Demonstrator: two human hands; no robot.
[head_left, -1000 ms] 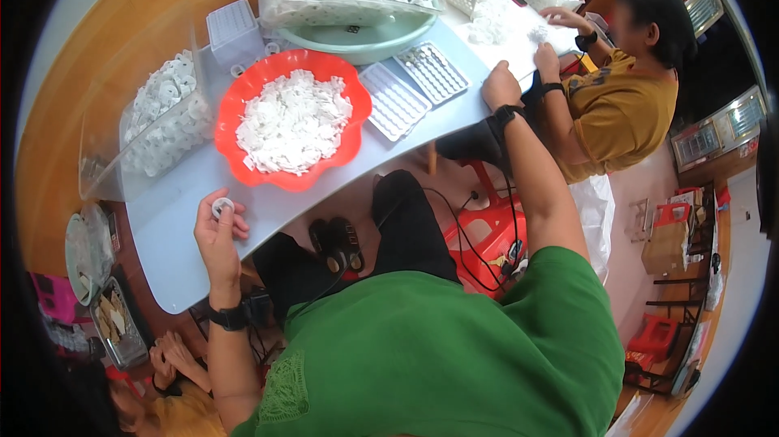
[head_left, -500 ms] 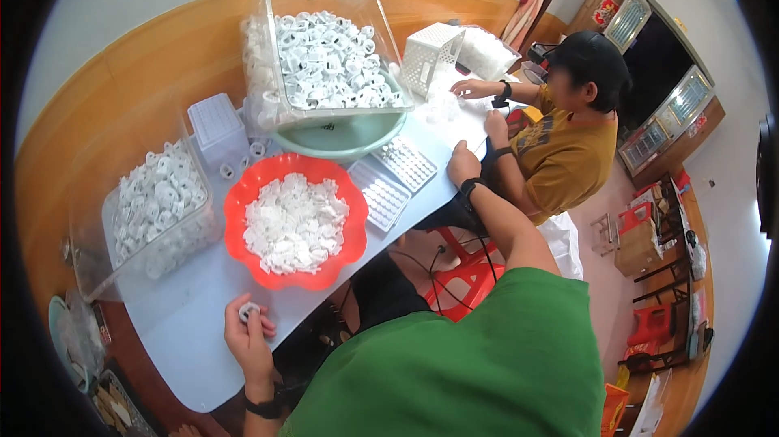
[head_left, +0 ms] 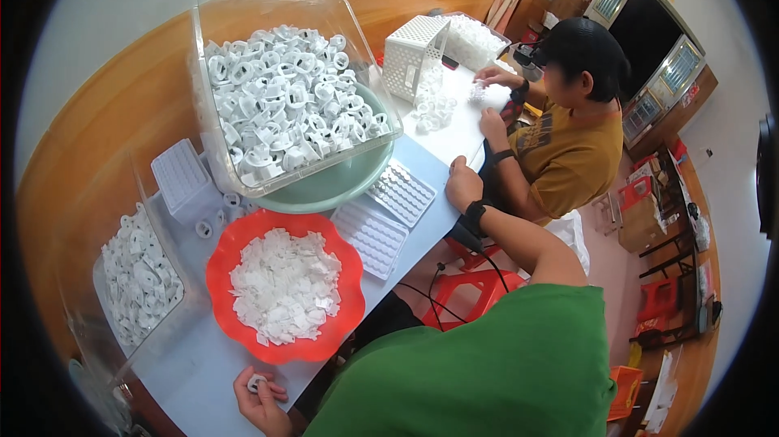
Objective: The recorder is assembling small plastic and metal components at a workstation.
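My left hand point(head_left: 261, 411) is closed around a small white round plastic part point(head_left: 256, 383) with a dark slot, at the table's near edge. Just beyond it stands a red scalloped bowl point(head_left: 217, 279) heaped with thin white plastic pieces point(head_left: 286, 284). My right hand point(head_left: 464, 185) rests as a fist on the table's right edge; whatever its fingers may hold is hidden. Two white ridged trays, one nearer point(head_left: 369, 238) and one farther point(head_left: 403, 193), lie between that hand and the bowl.
A clear bin point(head_left: 369, 124) full of white round parts sits tilted on a green basin point(head_left: 324, 198). Another clear bin point(head_left: 182, 307) of such parts stands left. Stacked white trays point(head_left: 187, 181) stand behind the bowl. At right, a co-worker point(head_left: 568, 129) handles small translucent pieces beside a white basket point(head_left: 414, 51).
The view has shifted, so the bins and bowl appear lower and larger. My left hand keeps the round part, and my right fist stays on the table edge. The co-worker's hands have moved slightly.
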